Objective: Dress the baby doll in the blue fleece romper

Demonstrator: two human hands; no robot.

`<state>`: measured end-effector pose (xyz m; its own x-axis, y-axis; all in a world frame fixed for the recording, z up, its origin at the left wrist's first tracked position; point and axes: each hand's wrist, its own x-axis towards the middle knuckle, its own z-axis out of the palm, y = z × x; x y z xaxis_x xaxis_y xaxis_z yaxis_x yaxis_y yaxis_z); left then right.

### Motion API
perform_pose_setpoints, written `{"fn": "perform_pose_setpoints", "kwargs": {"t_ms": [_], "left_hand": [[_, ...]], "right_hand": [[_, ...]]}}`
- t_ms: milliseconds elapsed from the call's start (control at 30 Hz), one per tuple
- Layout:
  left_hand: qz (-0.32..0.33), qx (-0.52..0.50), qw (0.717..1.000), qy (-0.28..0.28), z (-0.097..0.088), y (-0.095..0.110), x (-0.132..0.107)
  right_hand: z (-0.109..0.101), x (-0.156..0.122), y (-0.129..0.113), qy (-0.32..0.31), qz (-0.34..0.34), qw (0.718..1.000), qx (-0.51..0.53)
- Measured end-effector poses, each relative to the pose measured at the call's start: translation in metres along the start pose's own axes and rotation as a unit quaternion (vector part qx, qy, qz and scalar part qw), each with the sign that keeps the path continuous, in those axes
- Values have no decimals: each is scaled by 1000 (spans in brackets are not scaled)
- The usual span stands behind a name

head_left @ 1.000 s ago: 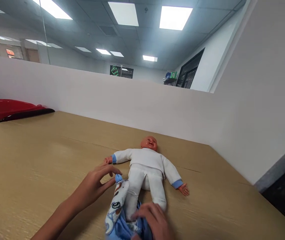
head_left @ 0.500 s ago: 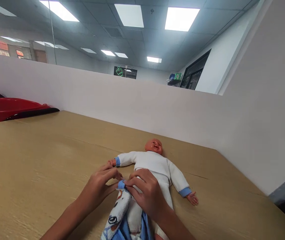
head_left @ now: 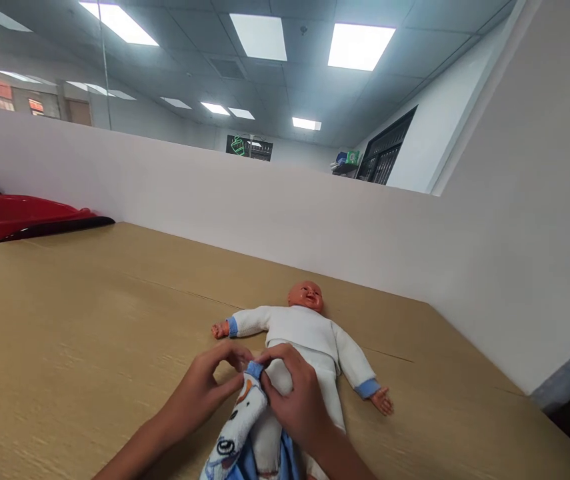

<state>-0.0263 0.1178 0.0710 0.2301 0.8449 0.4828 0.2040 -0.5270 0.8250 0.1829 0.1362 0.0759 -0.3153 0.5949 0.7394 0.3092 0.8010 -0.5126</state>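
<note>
A tan surface [head_left: 89,333], crossed by a thin seam, meets a plain white wall [head_left: 245,207]. Above the wall's edge show a grey tiled ceiling [head_left: 279,87] with bright square lights [head_left: 362,47], a vent [head_left: 227,69] and a dark-framed window [head_left: 387,147]. A glossy red object [head_left: 19,212] sits at far left, partly cut off.

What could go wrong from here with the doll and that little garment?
The blue cuff might slip, since the left hand and right hand only pinch it. Blue cloth of the garment shows on both sides of the doll's leg, so a tug could perhaps snag there.
</note>
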Motion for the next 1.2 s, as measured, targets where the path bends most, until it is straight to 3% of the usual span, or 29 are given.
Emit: {"fn": "perform_pose_setpoints", "kwargs": {"t_ms": [200,333,400,467,533,567,633,700,900,1000,1100,1200], "left_hand": [[-33,16,999,8,-2,-6,3],[-56,57,997,7,-11,-12,1],[-49,96,993,38,-14,-4,-5],[-17,141,987,72,-13,13,-16],[40,189,980,46,-7,36,-30],[80,207,975,4,-3,47,-37],[150,258,951,-84,5,65,-49],[196,304,923,-128,11,72,-56],[258,373,879,-149,13,56,-60],[256,356,888,-139,9,45,-65],[224,330,902,-162,6,38,-70],[185,304,918,-178,5,37,-68]], "right_hand": [[-9,6,-13,-8,89,996,-9],[-27,-18,-41,-67,144,984,-76],[-37,-40,-50,-126,123,979,-105],[-44,-66,-52,-154,50,979,-127],[-49,-89,-47,-147,-31,976,-155],[-51,-98,-45,-139,-59,973,-175],[-56,-109,-43,-129,-87,964,-214],[-60,-111,-45,-132,-86,960,-231],[-76,-106,-57,-162,-17,968,-192],[-83,-113,-61,-168,-31,965,-198],[-90,-120,-64,-208,-78,958,-180],[-98,-123,-66,-259,-68,960,-80]]}}
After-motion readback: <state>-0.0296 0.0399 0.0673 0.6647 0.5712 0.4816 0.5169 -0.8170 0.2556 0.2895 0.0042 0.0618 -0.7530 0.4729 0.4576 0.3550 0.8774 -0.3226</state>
